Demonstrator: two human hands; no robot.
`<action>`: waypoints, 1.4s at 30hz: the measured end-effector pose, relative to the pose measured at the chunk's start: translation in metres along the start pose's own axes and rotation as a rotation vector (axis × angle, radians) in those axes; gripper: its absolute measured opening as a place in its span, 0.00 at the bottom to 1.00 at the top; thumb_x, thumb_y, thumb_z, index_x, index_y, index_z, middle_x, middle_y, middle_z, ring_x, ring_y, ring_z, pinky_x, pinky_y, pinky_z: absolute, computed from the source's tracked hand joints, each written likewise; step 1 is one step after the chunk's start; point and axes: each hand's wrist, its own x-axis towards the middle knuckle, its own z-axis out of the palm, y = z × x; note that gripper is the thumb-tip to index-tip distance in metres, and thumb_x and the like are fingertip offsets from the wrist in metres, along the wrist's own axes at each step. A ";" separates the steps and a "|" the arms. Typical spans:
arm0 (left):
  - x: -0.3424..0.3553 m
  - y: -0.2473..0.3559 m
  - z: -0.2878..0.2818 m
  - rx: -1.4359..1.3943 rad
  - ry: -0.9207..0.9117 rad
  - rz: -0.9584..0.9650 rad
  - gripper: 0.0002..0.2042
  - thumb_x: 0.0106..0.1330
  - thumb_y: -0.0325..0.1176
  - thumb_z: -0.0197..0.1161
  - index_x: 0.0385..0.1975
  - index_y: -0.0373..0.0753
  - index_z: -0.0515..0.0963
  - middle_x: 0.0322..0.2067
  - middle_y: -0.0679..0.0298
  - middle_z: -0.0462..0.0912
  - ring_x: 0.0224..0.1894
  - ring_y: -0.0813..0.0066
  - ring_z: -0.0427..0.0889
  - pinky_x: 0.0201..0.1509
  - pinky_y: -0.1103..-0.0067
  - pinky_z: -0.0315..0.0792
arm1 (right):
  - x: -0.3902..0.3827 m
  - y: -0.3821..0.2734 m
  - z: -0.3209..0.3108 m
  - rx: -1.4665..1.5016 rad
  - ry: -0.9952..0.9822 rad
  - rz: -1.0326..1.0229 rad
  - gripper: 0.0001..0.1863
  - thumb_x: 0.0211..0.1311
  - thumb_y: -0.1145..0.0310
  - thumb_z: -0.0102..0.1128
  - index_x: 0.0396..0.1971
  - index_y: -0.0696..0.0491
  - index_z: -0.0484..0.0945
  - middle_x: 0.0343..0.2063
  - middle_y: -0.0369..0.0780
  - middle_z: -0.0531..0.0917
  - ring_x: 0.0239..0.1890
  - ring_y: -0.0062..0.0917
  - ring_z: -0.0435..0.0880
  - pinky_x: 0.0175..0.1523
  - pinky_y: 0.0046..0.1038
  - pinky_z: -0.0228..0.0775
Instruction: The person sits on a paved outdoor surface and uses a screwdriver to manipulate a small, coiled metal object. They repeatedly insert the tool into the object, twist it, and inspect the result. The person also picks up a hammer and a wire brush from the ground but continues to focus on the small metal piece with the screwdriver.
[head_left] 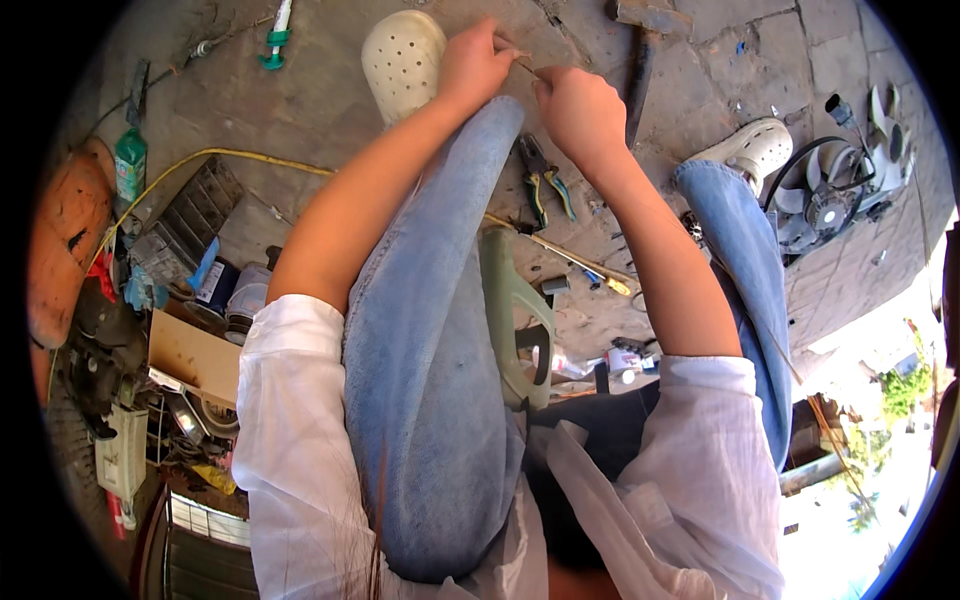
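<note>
My left hand (478,65) is out past my raised knee, over the paving beside my shoe, with its fingers pinched together. Close to its right, my right hand (584,112) is curled closed, thumb and forefinger toward the left one. A short, thin dark wire (527,69) spans the small gap between the fingertips; its ends are hidden in my fingers. Below my right hand, pliers (543,180) with yellow and blue handles lie on the ground. A hammer (645,60) with a dark handle lies just right of that hand.
A screwdriver (612,284) lies near a green plastic housing (510,310) by my thigh. Fan blades (825,210) lie at the right, past my other shoe (750,150). At the left are a green bottle (130,165), a yellow cable (240,153) and a cardboard box (195,355).
</note>
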 end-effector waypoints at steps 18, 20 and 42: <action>-0.007 0.005 -0.001 0.054 0.031 0.019 0.09 0.53 0.29 0.63 0.31 0.34 0.73 0.30 0.53 0.81 0.37 0.53 0.80 0.42 0.64 0.72 | -0.002 0.036 0.007 0.329 0.068 -0.018 0.15 0.60 0.60 0.56 0.41 0.52 0.82 0.30 0.49 0.83 0.35 0.42 0.83 0.43 0.34 0.73; -0.006 0.006 -0.001 0.062 0.038 0.020 0.08 0.53 0.29 0.63 0.31 0.34 0.73 0.30 0.53 0.81 0.37 0.53 0.80 0.42 0.64 0.72 | -0.001 0.035 0.007 0.330 0.065 -0.008 0.15 0.60 0.60 0.56 0.41 0.52 0.82 0.30 0.49 0.83 0.35 0.42 0.83 0.43 0.34 0.73; -0.003 -0.002 0.002 0.058 0.039 0.040 0.07 0.52 0.29 0.63 0.28 0.34 0.75 0.26 0.55 0.83 0.33 0.54 0.81 0.38 0.65 0.74 | 0.017 0.051 0.006 1.042 -0.378 0.562 0.18 0.61 0.59 0.58 0.42 0.59 0.81 0.24 0.38 0.80 0.25 0.24 0.76 0.34 0.27 0.70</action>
